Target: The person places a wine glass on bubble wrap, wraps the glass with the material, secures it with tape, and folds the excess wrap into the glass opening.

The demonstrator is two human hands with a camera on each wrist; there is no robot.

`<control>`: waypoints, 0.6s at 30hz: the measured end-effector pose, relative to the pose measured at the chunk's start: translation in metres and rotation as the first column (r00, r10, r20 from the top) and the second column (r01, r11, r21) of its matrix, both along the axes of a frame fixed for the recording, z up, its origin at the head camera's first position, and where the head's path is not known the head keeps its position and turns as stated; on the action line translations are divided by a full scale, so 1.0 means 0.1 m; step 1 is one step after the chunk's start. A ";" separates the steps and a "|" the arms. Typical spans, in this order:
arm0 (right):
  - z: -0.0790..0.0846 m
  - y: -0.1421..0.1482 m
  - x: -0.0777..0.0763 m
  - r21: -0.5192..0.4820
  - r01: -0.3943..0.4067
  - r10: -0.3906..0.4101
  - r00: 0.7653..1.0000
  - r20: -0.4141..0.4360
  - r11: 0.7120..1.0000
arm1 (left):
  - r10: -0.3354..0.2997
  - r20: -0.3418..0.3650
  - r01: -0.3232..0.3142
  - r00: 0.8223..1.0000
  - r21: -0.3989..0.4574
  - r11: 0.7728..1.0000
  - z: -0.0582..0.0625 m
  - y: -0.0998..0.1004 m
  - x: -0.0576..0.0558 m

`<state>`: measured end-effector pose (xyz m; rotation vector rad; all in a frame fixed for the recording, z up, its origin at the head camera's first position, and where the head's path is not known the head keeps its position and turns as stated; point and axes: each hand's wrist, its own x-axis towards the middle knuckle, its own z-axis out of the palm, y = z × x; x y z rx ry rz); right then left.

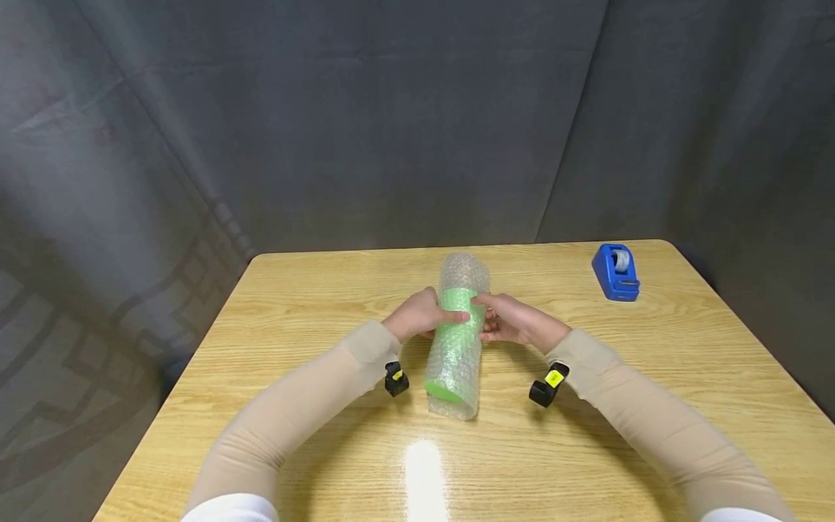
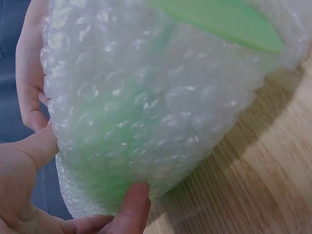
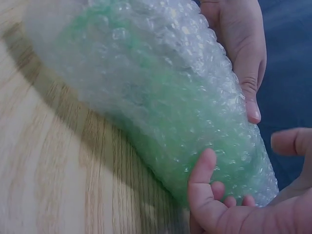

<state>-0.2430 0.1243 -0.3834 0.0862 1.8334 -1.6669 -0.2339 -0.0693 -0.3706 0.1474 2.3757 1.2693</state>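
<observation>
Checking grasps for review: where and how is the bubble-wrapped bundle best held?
Probably the middle: left hand and right hand grip the bundle from opposite sides. It is long, rounded and runs near to far; bubble wrap overhangs the green item at both ends, likely softer there.

Bubble-wrapped roll [image 1: 455, 346] blocks middle; room around dispenser [image 1: 615, 279].

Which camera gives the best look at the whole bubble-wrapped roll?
The head view, because both ends of the roll fit in it. Each wrist view shows it close up, cropped at the top, with bubbles clear; the left also shows a green end.
</observation>
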 end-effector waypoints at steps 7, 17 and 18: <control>0.00 0.00 0.02 0.031 -0.031 0.031 0.999 -0.011 0.999 | -0.009 -0.024 0.008 1.000 -0.036 0.999 0.02 0.03 0.03; 0.00 0.01 0.03 0.029 -0.042 0.043 0.999 -0.020 0.999 | -0.053 0.036 0.051 0.998 0.056 0.997 -0.01 -0.04 0.00; 0.00 0.02 0.03 0.028 -0.045 0.046 0.999 -0.020 0.999 | -0.059 0.060 0.054 0.996 0.088 0.995 -0.02 -0.06 -0.02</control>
